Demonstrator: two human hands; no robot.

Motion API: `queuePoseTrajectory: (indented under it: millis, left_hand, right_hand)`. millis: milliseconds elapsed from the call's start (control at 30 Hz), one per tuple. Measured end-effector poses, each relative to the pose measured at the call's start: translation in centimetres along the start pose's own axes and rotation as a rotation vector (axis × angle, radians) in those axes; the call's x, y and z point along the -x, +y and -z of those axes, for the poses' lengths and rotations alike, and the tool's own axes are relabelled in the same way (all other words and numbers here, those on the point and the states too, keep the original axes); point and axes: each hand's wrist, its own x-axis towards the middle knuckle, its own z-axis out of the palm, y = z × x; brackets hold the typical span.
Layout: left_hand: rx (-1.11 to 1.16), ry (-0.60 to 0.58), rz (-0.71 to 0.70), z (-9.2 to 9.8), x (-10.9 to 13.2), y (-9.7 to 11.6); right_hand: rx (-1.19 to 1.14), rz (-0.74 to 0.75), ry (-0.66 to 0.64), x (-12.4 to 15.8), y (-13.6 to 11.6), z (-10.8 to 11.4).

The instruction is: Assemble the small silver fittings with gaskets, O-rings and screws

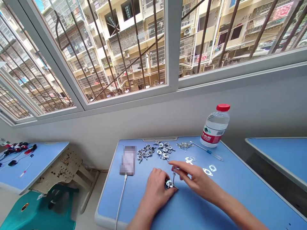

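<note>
Two small metal parts meet low over a blue desk (110, 204); the left hand (155, 195) curls narrow around a plated metal fitting (169, 183), closing on it at the fingertips, and the right hand (198, 180) comes in from the right, its thumb and forefinger pinched narrow at the top of a thin screw (173, 174), though the grip is too small to make out surely. The fitting sits at the left hand's fingertips, just beside the right hand's; the screw's shank runs roughly up and down in the view between the hands, and the fitting's long axis cannot be told under the fingers. Both parts should handle as light, stiff and slick, easy to drop or spin, so the fitting's flat edges and the screw's head look like the surest places to hold. Ahead of the hands lie scattered assembled fittings (146, 152) and a small heap of screws (184, 145); flat pierced plates (207, 172) lie just ahead of the right hand, with a clear-handled screwdriver (206, 150) and a red-capped water bottle (215, 125) beyond; a blurred phone (128, 160) on a white cable (122, 199) lies left of the left hand.
</note>
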Motion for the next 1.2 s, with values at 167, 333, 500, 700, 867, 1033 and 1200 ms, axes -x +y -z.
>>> queuePoseTrajectory:
  millis: [167,333,500,700,867,1033,1200]
  left_hand:
    - [-0.017,0.003,0.031,0.04,0.06,0.16]
    - [-0.046,0.007,0.033,-0.08,0.02,-0.11]
    - [-0.092,-0.01,0.008,-0.34,0.03,-0.34]
    - [-0.154,-0.026,-0.02,-0.11,0.39,-0.05]
    - [-0.12,-0.052,-0.031,0.07,0.44,-0.2]
    - [-0.098,-0.083,-0.041,0.27,0.26,-0.2]
    - [-0.072,-0.082,-0.052,0.64,0.09,0.1]
  right_hand:
    - [0.0,0.019,0.016,-0.1,-0.5,0.09]
    - [0.023,0.069,0.032,-0.19,-0.57,0.13]
    - [0.046,0.08,0.058,-0.33,-0.57,0.08]
    - [0.082,0.095,0.08,-0.42,-0.31,-0.12]
    - [0.09,0.14,0.107,-0.26,0.09,-0.38]
    - [0.029,0.123,0.077,-0.34,-0.27,-0.4]
    - [0.097,0.12,0.116,-0.41,-0.7,-0.71]
